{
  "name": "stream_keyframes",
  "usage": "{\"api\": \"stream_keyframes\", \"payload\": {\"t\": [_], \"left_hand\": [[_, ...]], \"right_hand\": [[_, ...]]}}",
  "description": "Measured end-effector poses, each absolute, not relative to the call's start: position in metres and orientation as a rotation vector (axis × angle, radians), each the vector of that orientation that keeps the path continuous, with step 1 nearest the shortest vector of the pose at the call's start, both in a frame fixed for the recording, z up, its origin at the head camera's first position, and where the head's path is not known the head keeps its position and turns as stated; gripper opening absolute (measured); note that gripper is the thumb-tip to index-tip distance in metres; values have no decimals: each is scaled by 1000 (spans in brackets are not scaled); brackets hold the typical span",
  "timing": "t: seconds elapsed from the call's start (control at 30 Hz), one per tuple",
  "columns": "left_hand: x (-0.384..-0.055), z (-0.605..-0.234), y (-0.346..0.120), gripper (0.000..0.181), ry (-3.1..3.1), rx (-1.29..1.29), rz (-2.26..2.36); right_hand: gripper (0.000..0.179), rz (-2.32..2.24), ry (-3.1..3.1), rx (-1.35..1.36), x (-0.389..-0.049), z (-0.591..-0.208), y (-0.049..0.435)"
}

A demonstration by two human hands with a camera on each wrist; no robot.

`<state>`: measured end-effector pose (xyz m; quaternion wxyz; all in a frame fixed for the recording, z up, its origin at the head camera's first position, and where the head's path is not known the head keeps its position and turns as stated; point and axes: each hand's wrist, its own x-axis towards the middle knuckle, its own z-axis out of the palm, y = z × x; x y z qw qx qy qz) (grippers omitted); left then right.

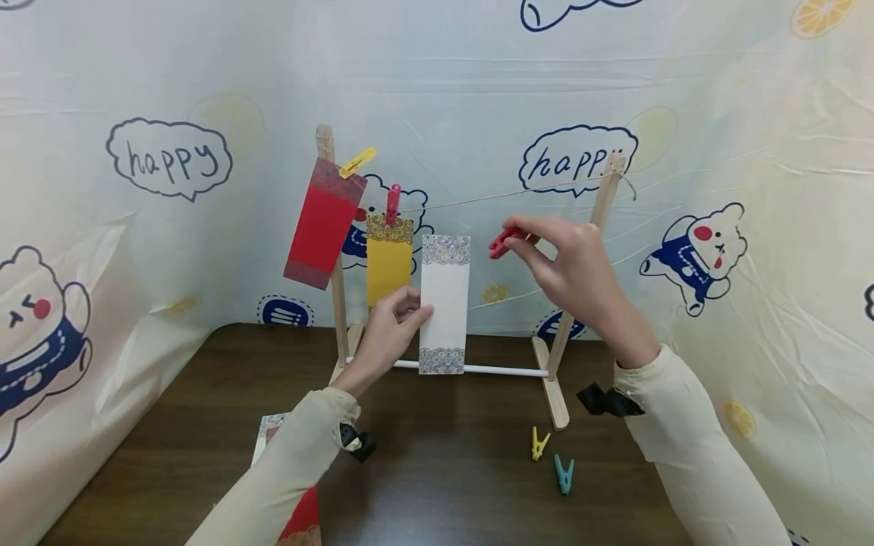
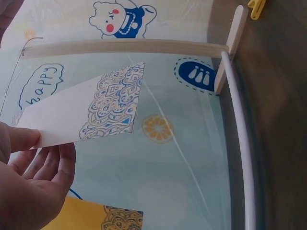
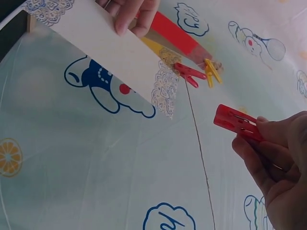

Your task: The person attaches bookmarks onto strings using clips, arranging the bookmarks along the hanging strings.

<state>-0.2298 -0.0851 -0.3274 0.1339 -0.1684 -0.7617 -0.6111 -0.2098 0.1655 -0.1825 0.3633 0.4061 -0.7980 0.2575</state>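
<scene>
My left hand (image 1: 392,330) pinches the left edge of a white card (image 1: 445,303) that has blue lace-pattern bands at both ends. The card is upright, its top below the string (image 1: 478,199). To its right, my right hand (image 1: 573,265) pinches a red clothespin (image 1: 507,241) between thumb and fingers, apart from card and string. A yellow card (image 1: 389,262) hangs from the string under another red clothespin (image 1: 392,205). Beside the left post, a red card (image 1: 324,227) hangs tilted under a yellow clothespin (image 1: 358,162).
A wooden frame with a right post (image 1: 563,337) and a white bottom rod (image 1: 505,371) stands on the dark table (image 1: 437,455). A small yellow clothespin (image 1: 539,443) and a blue one (image 1: 564,475) lie at the front right. More cards (image 1: 303,516) lie partly under my left forearm.
</scene>
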Motion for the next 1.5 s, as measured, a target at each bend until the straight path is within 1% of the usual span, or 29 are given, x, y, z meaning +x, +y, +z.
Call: {"api": "stream_keyframes", "payload": {"t": [0.27,0.5,0.73,0.97,1.17,1.5], "left_hand": [[-240,-324,-84,17,-2185,-495,-1776],[-247,-318,-81,18,-2216,-451,-1779],[-255,-312,-78,16,-2216,-475,-1763],[-259,-311,-79,15,-2208,-471,-1766],[-262,-311,-80,17,-2202,-447,-1774],[-265,-310,-80,17,-2171,-463,-1785]], "right_hand": [[18,643,-2069,1021,-223,-168,151],[17,641,-2080,1008,-239,-155,136],[18,649,-2133,1014,-258,-145,120],[20,691,-2207,1003,-272,-141,109],[22,691,-2271,980,-281,-141,104],[23,726,-2364,960,-290,-148,100]]}}
